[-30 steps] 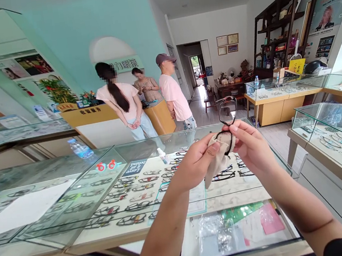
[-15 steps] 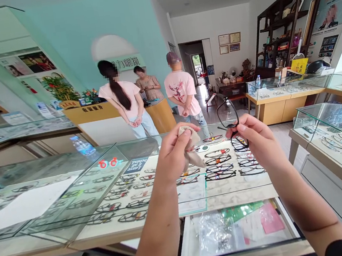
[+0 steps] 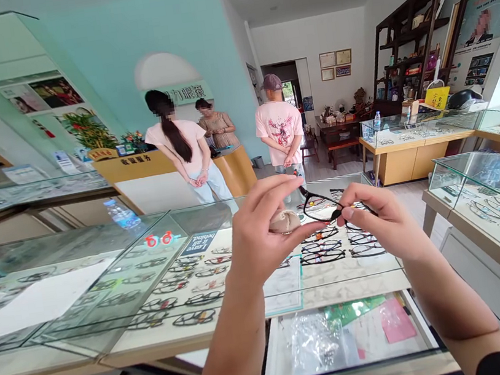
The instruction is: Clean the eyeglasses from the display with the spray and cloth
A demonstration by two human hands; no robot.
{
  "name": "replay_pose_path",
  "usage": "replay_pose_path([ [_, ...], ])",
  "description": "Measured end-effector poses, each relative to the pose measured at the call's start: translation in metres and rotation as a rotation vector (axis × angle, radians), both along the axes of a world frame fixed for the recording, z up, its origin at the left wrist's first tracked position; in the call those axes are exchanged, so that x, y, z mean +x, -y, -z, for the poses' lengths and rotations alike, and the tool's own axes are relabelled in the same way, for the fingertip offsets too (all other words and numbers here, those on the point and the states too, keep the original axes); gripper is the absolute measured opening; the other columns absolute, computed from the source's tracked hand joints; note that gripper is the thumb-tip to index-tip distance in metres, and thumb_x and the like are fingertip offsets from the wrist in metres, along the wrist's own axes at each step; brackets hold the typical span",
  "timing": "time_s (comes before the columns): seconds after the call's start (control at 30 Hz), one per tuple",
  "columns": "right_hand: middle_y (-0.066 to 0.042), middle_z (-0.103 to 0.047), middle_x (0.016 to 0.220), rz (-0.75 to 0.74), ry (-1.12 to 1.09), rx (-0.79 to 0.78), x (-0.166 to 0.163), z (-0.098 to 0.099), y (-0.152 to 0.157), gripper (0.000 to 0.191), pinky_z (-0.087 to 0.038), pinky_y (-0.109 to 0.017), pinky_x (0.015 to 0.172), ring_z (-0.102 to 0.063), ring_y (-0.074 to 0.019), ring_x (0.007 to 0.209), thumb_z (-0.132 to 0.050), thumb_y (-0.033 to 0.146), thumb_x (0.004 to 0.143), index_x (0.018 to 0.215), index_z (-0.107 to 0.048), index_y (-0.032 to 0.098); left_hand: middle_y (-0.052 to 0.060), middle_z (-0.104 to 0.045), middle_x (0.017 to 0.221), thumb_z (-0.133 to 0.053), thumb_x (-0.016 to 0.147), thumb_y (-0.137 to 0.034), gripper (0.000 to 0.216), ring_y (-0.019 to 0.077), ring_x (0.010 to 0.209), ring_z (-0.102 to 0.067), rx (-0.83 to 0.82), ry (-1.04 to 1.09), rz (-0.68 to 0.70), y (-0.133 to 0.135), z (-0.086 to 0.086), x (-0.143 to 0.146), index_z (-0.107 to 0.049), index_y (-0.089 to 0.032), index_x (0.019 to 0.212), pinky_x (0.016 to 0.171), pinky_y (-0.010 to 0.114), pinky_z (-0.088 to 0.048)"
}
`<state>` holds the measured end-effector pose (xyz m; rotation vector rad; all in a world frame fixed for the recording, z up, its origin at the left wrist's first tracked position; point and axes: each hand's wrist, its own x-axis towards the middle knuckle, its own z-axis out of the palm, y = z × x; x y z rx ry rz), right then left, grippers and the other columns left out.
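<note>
A pair of black-framed eyeglasses (image 3: 313, 214) hangs tilted between my hands, above the glass display case. My right hand (image 3: 378, 219) pinches it near the middle with thumb and fingers. Tucked in my left hand (image 3: 260, 229) is a crumpled beige cloth (image 3: 285, 221). The left thumb reaches to the lower edge of the near rim, and the left fingertips are by its upper end. Whether they touch the frame I cannot tell. Part of the eyeglasses is hidden behind my right fingers.
Rows of eyeglasses (image 3: 322, 257) lie inside the glass display case (image 3: 160, 343). Below my hands a drawer (image 3: 274, 358) stands pulled out, holding plastic bags and papers. A water bottle (image 3: 122, 215) is at the left. People (image 3: 178, 138) stand around a counter (image 3: 138, 184) beyond.
The eyeglasses have come down and left from an upright position toward my left hand. My left hand has spread its fingers beside the frame, with the cloth drawn into the palm.
</note>
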<state>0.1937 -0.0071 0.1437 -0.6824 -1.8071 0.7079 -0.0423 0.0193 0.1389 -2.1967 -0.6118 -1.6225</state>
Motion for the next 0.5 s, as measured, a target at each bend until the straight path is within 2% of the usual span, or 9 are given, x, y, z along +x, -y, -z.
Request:
replay_pose_path([
  [0.13,0.003,-0.069,0.074,0.025,0.030,0.029,0.0026,-0.0009,0.0026,0.022,-0.040,-0.032,0.069,-0.056,-0.0135,0.069,-0.063,0.028,0.098,0.077,-0.065,0.023,0.011,-0.079,0.124,-0.092,0.086,-0.048,0.059,0.0219,0.101,-0.078,0.025,-0.024,0.003,0.0019,-0.0005,0.0016,-0.072,-0.025,0.136,0.074,0.029,-0.064],
  [0.3,0.003,-0.069,0.073,0.066,0.068,0.064,0.0033,-0.0001,0.0028,0.021,-0.041,-0.032,0.069,-0.058,-0.0137,0.069,-0.061,0.025,0.098,0.077,-0.063,0.023,0.010,-0.081,0.123,-0.091,0.089,-0.040,0.049,0.0230,0.109,-0.080,0.071,-0.063,0.006,0.0014,-0.0002,0.0033,-0.074,-0.025,0.132,0.087,0.032,-0.067],
  [0.5,0.004,-0.066,0.073,0.126,0.081,0.192,0.0015,0.0023,0.0056,0.019,-0.042,-0.034,0.071,-0.058,-0.0152,0.070,-0.062,0.022,0.098,0.079,-0.060,0.024,0.011,-0.082,0.124,-0.091,0.090,-0.039,0.049,0.0209,0.100,-0.079,0.094,-0.065,-0.002,0.0025,0.0007,0.0013,-0.074,-0.027,0.134,0.068,0.027,-0.063],
])
